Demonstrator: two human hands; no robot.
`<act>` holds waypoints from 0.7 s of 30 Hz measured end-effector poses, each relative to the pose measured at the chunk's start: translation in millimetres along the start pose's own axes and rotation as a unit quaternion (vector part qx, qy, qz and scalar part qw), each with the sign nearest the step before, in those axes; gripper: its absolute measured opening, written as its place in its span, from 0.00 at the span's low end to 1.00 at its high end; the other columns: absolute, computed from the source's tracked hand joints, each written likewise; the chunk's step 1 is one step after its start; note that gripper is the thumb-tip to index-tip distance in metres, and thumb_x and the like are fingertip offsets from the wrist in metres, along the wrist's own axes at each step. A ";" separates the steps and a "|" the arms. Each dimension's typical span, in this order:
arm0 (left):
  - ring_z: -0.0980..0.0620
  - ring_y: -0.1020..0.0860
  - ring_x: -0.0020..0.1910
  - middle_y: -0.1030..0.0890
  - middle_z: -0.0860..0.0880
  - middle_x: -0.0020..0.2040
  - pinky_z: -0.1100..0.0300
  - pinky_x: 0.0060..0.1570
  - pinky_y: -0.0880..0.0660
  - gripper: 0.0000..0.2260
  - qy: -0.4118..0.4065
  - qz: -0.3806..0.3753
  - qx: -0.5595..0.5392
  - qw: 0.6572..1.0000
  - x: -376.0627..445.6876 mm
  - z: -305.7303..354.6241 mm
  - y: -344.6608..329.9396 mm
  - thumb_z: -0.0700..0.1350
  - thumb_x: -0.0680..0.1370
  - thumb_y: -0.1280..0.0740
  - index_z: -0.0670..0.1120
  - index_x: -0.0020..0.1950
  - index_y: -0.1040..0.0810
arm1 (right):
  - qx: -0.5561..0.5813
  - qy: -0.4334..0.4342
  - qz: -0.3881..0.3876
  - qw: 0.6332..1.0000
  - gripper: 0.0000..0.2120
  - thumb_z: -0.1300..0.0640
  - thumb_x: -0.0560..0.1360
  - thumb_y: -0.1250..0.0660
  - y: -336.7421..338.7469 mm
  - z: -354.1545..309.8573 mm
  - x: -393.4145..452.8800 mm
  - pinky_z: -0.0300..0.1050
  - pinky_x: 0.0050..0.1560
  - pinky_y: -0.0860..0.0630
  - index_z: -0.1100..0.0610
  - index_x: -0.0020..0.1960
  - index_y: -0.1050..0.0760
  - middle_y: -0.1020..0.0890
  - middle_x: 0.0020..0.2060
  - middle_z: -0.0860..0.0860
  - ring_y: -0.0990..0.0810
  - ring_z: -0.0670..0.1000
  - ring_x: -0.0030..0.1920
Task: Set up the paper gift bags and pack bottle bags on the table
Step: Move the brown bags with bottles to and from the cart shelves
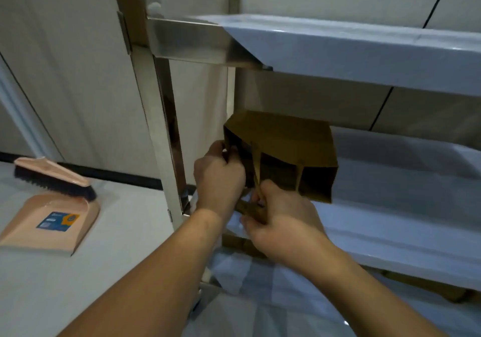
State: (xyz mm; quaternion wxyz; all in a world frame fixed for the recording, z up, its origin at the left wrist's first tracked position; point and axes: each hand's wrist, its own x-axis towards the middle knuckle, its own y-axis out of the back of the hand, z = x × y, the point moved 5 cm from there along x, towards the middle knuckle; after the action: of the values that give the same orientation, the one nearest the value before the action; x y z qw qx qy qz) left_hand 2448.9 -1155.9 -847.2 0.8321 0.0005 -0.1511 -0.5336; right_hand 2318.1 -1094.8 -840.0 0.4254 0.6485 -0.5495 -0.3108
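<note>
A brown paper gift bag [289, 141] lies on its side on the middle shelf [406, 222] of a metal rack, its open mouth facing me. My left hand [221, 178] pinches the left edge of the bag's mouth. My right hand [281, 222] grips the bag's paper handles [256, 170] at the lower front edge. More brown paper [239, 243] shows under my right hand, below the shelf edge.
A pink dustpan [49, 222] with a black-bristled brush [52, 180] lies on the white surface at the left. The steel rack post [158, 128] stands just left of my hands. An upper shelf [351, 50] hangs over the bag. Crumpled clear plastic [234, 271] sits below.
</note>
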 end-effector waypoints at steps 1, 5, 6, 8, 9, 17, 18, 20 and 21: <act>0.56 0.21 0.35 0.19 0.50 0.37 0.67 0.32 0.29 0.07 -0.004 0.002 0.032 0.999 -0.9 1.7 -0.2 0.46 0.82 0.37 0.48 0.49 0.21 | -0.057 0.004 -0.012 0.998 0.09 0.43 0.79 0.35 0.5 -3.0 -4.9 0.46 0.47 0.25 0.47 0.53 0.29 0.21 0.46 0.45 0.21 0.50 0.48; 0.52 0.23 0.37 0.18 0.47 0.40 0.62 0.34 0.34 0.05 0.037 0.026 0.139 0.989 -28.6 15.6 -0.6 0.43 0.81 0.36 0.43 0.50 0.21 | -0.094 -0.007 -0.064 0.994 0.14 0.40 0.80 0.37 29.7 -16.7 -31.4 0.44 0.41 0.33 0.48 0.42 0.32 0.31 0.34 0.46 0.25 0.51 0.41; 0.48 0.22 0.40 0.18 0.45 0.41 0.59 0.37 0.33 0.06 0.065 0.028 0.161 0.984 -39.5 17.7 1.1 0.43 0.81 0.36 0.43 0.50 0.21 | -0.087 -0.018 -0.086 0.992 0.15 0.41 0.80 0.37 39.3 -20.0 -39.1 0.44 0.40 0.34 0.49 0.40 0.33 0.32 0.33 0.46 0.27 0.51 0.39; 0.43 0.21 0.42 0.20 0.46 0.39 0.57 0.40 0.29 0.07 0.127 -0.005 0.191 0.973 -65.1 28.1 7.8 0.45 0.81 0.36 0.42 0.49 0.22 | -0.078 -0.014 -0.130 0.988 0.13 0.47 0.80 0.36 56.6 -31.2 -59.4 0.44 0.37 0.36 0.50 0.39 0.34 0.32 0.33 0.47 0.30 0.51 0.37; 0.41 0.21 0.41 0.21 0.46 0.38 0.57 0.40 0.29 0.08 0.153 -0.030 0.218 0.963 -77.3 37.5 13.4 0.45 0.81 0.36 0.42 0.47 0.22 | -0.076 -0.010 -0.153 0.985 0.13 0.51 0.80 0.36 65.9 -38.1 -71.5 0.44 0.35 0.37 0.51 0.39 0.34 0.32 0.33 0.47 0.31 0.51 0.36; 0.38 0.20 0.49 0.18 0.41 0.49 0.56 0.44 0.26 0.15 0.306 -0.244 0.413 0.822 -143.5 178.8 80.5 0.53 0.80 0.37 0.41 0.50 0.20 | -0.005 -0.032 -0.203 0.979 0.07 0.60 0.75 0.35 199.4 -117.5 -137.7 0.43 0.39 0.34 0.52 0.40 0.28 0.26 0.38 0.50 0.29 0.52 0.39; 0.38 0.19 0.49 0.18 0.41 0.50 0.54 0.47 0.23 0.16 0.315 -0.276 0.425 0.802 -149.9 196.0 90.1 0.54 0.79 0.36 0.41 0.51 0.19 | -0.005 -0.050 -0.200 0.978 0.08 0.60 0.75 0.35 221.4 -123.1 -140.0 0.44 0.38 0.34 0.52 0.38 0.29 0.26 0.37 0.50 0.29 0.53 0.39; 0.40 0.17 0.45 0.18 0.42 0.49 0.51 0.46 0.18 0.13 0.303 -0.344 0.455 0.764 -161.2 237.9 108.5 0.51 0.76 0.33 0.42 0.52 0.20 | -0.011 -0.079 -0.201 0.976 0.10 0.59 0.74 0.34 261.3 -134.0 -152.7 0.44 0.34 0.36 0.54 0.35 0.31 0.28 0.31 0.50 0.28 0.54 0.36; 0.41 0.17 0.41 0.18 0.43 0.48 0.51 0.44 0.17 0.11 0.287 -0.380 0.466 0.746 -167.4 260.9 115.5 0.49 0.75 0.33 0.42 0.52 0.21 | -0.002 -0.101 -0.186 0.977 0.11 0.60 0.74 0.34 280.7 -140.1 -164.8 0.44 0.32 0.37 0.55 0.34 0.32 0.28 0.30 0.50 0.28 0.53 0.34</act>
State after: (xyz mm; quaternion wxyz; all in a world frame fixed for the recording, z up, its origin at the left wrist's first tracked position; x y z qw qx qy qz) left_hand 2421.3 -915.6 -621.5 0.4614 0.5983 -0.1220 -0.6436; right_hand 2280.7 -913.9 -537.5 0.3036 0.7038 -0.4587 -0.4495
